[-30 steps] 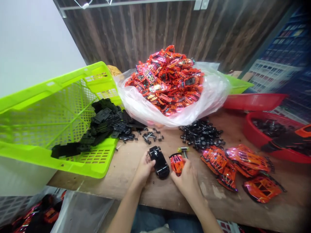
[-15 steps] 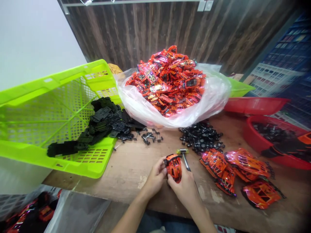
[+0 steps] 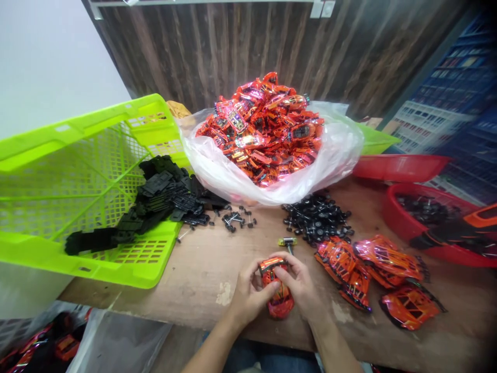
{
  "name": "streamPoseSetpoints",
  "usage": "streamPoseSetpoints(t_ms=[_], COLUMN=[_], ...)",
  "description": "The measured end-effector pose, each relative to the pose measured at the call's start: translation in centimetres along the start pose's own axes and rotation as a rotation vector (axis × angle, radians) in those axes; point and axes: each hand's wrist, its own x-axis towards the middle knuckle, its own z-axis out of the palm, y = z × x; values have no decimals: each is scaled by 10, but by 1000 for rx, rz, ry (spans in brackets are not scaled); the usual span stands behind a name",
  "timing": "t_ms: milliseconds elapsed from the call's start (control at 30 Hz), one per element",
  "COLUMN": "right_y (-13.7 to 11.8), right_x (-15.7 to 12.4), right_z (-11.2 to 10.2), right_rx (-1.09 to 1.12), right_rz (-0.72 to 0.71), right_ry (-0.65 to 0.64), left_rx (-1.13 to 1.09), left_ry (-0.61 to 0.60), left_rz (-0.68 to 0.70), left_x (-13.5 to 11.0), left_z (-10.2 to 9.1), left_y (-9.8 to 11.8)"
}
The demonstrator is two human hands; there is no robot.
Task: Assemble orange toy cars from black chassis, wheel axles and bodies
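An orange toy car body (image 3: 280, 303) is held between my two hands, low over the front of the table. My left hand (image 3: 254, 290) grips its left side, thumb across the top. From the right, my right hand (image 3: 298, 282) closes round it with the thumb on its upper face. Just beyond my fingers lies a small hammer (image 3: 288, 242) with a yellowish head; my right hand hides part of its handle. To the right rest several orange car bodies (image 3: 409, 305). The underside of the held car is hidden.
A green crate (image 3: 151, 269) on its side holds black chassis plates (image 3: 159, 189). A plastic bag (image 3: 341, 150) is heaped with orange car bodies. Wheels on axles (image 3: 235, 220) and a pile of black wheels (image 3: 318, 215) lie before it. A red basin (image 3: 396, 212) with a power tool (image 3: 458, 228) stands right.
Both hands have turned the toy car body and drawn it slightly nearer. Both thumbs now press on its top. The view has shifted a little to the right.
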Motion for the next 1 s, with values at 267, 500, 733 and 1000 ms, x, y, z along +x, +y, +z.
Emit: streamPoseSetpoints(t_ms=[267, 500, 733, 1000], right_y=[-7, 6, 15, 37], right_x=[2, 5, 15, -18], right_z=[7, 18, 6, 4], right_rx=[-412, -809, -656, -697], right_rz=[-42, -168, 25, -333], right_ry=[4, -62, 106, 110], left_rx=[-98, 84, 83, 238], left_ry=[138, 158, 164, 130], left_rz=[21, -106, -105, -53], left_x=[4, 17, 16, 16], left_z=[-19, -36, -32, -35], left_y=[-1, -19, -22, -27])
